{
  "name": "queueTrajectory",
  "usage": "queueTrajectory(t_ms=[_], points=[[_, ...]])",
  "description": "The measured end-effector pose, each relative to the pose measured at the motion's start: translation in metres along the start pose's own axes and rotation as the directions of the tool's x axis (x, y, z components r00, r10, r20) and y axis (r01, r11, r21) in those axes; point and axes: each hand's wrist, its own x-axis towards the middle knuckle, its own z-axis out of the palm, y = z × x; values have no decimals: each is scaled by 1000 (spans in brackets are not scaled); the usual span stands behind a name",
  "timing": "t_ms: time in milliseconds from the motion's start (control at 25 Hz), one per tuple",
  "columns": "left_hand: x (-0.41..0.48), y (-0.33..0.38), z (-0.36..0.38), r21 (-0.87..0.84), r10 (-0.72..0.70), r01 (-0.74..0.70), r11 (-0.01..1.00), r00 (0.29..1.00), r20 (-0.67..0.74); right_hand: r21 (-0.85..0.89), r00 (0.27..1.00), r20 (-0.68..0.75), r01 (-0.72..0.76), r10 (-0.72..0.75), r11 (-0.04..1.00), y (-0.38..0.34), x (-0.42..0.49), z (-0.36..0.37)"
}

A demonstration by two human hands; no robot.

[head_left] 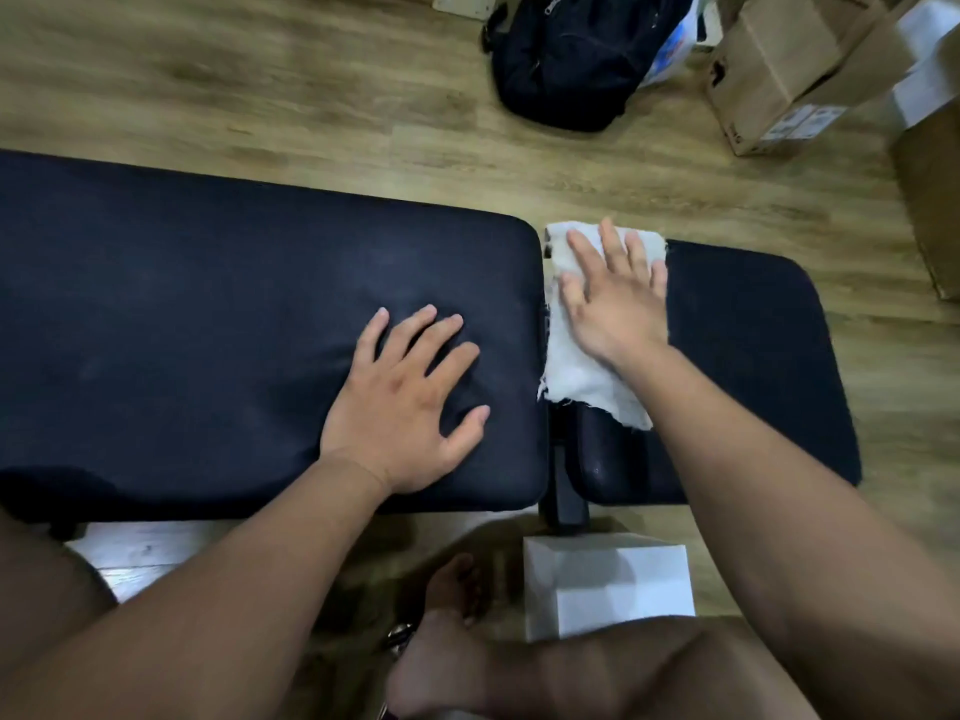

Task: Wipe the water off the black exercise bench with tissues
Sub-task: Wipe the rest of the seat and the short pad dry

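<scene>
Five right-hand fingers point(612, 244) lie atop the tissue point(576, 374).

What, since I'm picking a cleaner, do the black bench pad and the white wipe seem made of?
The black bench pad looks like foam covered in matte vinyl or faux leather: it creases under the left hand. The white wipe under the right hand looks like thick tissue or thin cloth; its frayed, ragged edges leave that open.

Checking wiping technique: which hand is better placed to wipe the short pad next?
Right. The right hand lies flat on the tissue at the edge of the short pad; the left hand rests bare on the long pad.
</scene>
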Motion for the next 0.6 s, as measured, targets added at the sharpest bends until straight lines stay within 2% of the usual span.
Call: queueTrajectory(t_ms=[120,240,360,520,600], points=[[0,0,0,-2,-2,2,1000,1000,17,0,1000,7,23,-23,1000,-5,0,1],[1,-1,2,4,-5,5,1000,1000,6,-60,995,-71,72,-76,996,-2,-51,16],[2,-2,-1,4,-4,4,1000,999,34,-73,998,-66,20,-25,997,-2,-111,25],[1,2,-2,36,-13,11,999,998,56,-139,982,-98,148,-162,979,19,-170,42],[-2,2,0,34,-18,17,999,999,43,-143,974,-104,188,-204,972,22,-171,38]])
